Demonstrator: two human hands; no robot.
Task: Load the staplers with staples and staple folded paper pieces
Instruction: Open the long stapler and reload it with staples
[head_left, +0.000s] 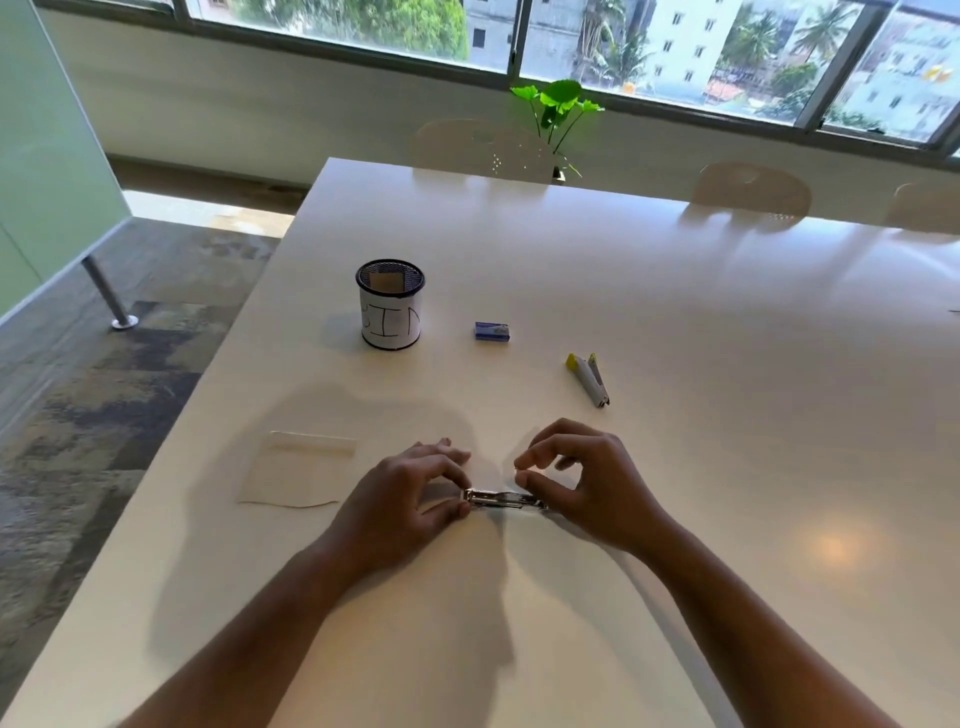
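- A white counter (675, 364) carries all items.
- A small metal stapler (503, 500) lies near the front of the counter, held between both hands, long axis running left to right.
- Left hand (410, 493): thumb and forefinger curl in and pinch the left end of the metal stapler; the other fingers are loosely bent above the counter.
- Right hand (582, 478): fingers curled, fingertips pinching the top of the metal stapler towards its right end. Thumb contact is not clear.
- A folded paper piece (296, 470) lies flat on the counter just left of the left hand, apart from it, its far edge turned over.
- A second stapler (589, 378), white with yellow ends, lies on its side farther back and to the right, well apart from both hands.
- A small blue staple box (492, 331) sits farther back, between the second stapler and the mesh cup.
- A black mesh cup (390, 304), wrapped in hand-marked white paper, stands upright at far left.
- A green potted plant (558, 111) stands at the far edge.
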